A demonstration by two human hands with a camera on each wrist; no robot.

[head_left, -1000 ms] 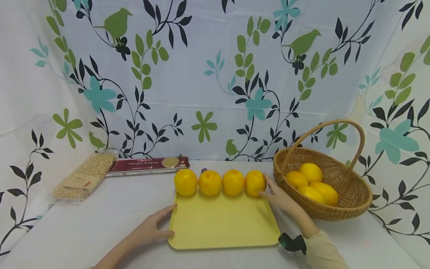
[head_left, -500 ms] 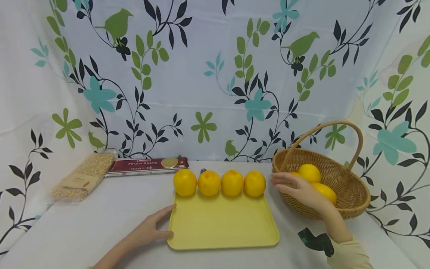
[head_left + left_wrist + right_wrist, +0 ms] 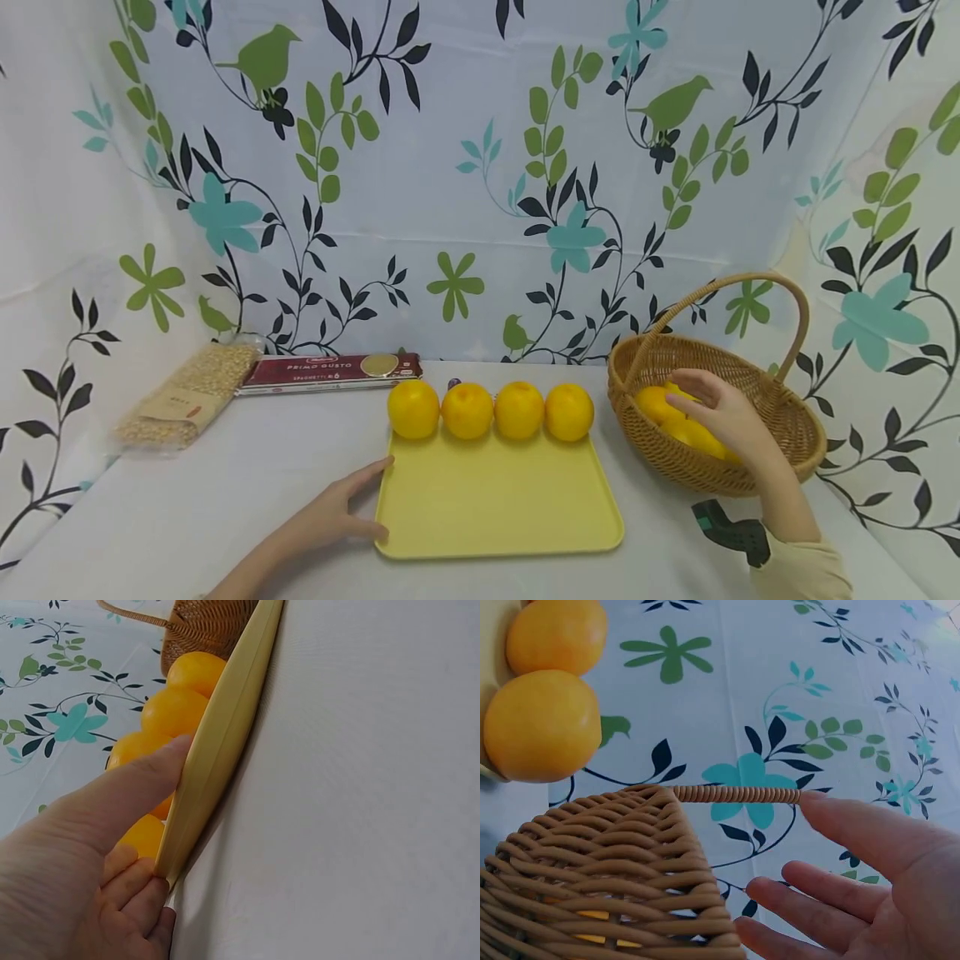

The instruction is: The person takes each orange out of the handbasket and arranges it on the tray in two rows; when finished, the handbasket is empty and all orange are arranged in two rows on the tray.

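A yellow tray (image 3: 498, 504) lies on the white table in the middle of the head view. Along its far side sits a row of several oranges (image 3: 519, 409). My left hand (image 3: 333, 512) is at the tray's left edge, thumb and fingers spread; in the left wrist view the thumb and fingertips touch the rim. Over the wicker basket (image 3: 693, 468) my right hand (image 3: 720, 412) hovers with loosely bent fingers, apparently holding nothing. Yellow-orange fruit (image 3: 686, 433) lies inside, partly hidden by the hand. The right wrist view shows this hand (image 3: 900, 877) beside the basket's handle (image 3: 735, 794).
At the back left lie a clear bag of pale grains or beans (image 3: 191, 392) and a dark red spaghetti packet (image 3: 330, 372). The basket's tall handle (image 3: 795, 304) arches beyond the right hand. A patterned cloth (image 3: 450, 167) hangs behind the table.
My right hand has left the rightmost orange in the row and moved right, over the basket. The left hand has stayed at the tray's edge.
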